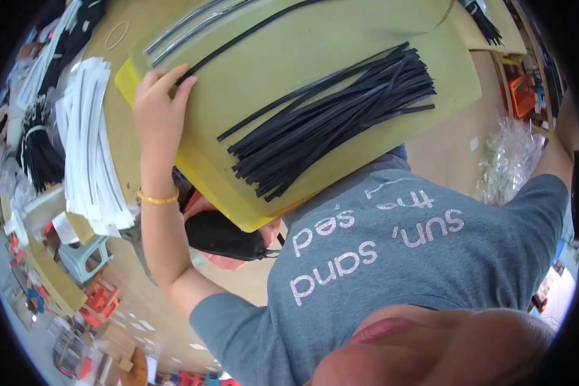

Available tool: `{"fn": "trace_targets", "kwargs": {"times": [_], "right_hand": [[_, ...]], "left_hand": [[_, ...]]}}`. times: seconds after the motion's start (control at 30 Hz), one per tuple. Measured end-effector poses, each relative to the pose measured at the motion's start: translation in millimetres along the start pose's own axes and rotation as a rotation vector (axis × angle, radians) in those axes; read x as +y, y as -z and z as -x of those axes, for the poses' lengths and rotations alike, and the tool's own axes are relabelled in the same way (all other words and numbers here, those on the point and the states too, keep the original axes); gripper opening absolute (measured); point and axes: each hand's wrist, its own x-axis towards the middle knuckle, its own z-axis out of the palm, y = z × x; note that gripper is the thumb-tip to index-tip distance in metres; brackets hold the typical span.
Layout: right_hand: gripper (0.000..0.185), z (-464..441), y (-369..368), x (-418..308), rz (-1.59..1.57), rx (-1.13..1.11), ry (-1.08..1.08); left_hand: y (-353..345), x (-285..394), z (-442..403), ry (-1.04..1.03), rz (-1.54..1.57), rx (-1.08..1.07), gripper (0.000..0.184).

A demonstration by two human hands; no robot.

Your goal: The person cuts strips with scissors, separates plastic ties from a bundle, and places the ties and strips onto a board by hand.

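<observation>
We see the left hand (162,100) at the far left of the yellow-green mat (341,32), its thumb and fingers closed in a narrow pinch on one end of a long black strip (238,40). The strip runs up and across the mat and leaves our view at the top edge. A yellow bracelet (159,199) circles the wrist of that arm. The right arm (555,148) reaches out along the right side, but its hand lies outside what we see — we cannot tell whether it is open, closed or holding anything.

On the mat, nearer to the grey shirt (392,251), lies a loose pile of black strips (334,116), side by side with a few crossing over the rest. It is apart from the left hand. Beyond that hand, near the top left of the mat, we see shiny silver rods (196,30).

To the left of the mat lie white strips (89,148) in a fanned stack, and beside them a tied black bundle (40,145). A thin loop (116,36) rests on the tabletop (127,64) — just beside the mat.
</observation>
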Motion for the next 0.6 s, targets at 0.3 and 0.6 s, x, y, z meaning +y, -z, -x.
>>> {"fn": "trace_targets", "kwargs": {"times": [0.3, 0.6], "right_hand": [[0.010, 8.1, -5.1, -11.2, -0.054, -0.042, -0.070], [0.010, -1.8, -2.0, -37.1, -0.062, -0.036, -0.108]], "left_hand": [[-7.5, -24.2, -29.2, 0.099, 0.083, -0.011, 0.016], [4.6, 1.2, -43.7, 0.117, 0.199, -0.017, 0.036]]}}
